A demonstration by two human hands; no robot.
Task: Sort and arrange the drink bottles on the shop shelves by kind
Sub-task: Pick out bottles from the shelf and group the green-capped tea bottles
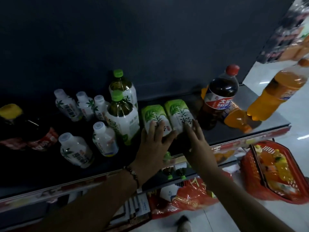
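My fingers lay straight and spread, the left hand against one green tea carton, the right hand touching its twin. Both cartons stood side by side on the shelf, just right of two green-capped tea bottles. A red basket on the floor held orange drinks (labels too blurred to read).

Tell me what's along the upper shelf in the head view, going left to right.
Yellow-capped dark bottle → white coconut-drink bottles → tall green-capped tea bottles → two green tea cartons, with the left hand and right hand resting on them → red-capped cola bottle → orange soda bottles.
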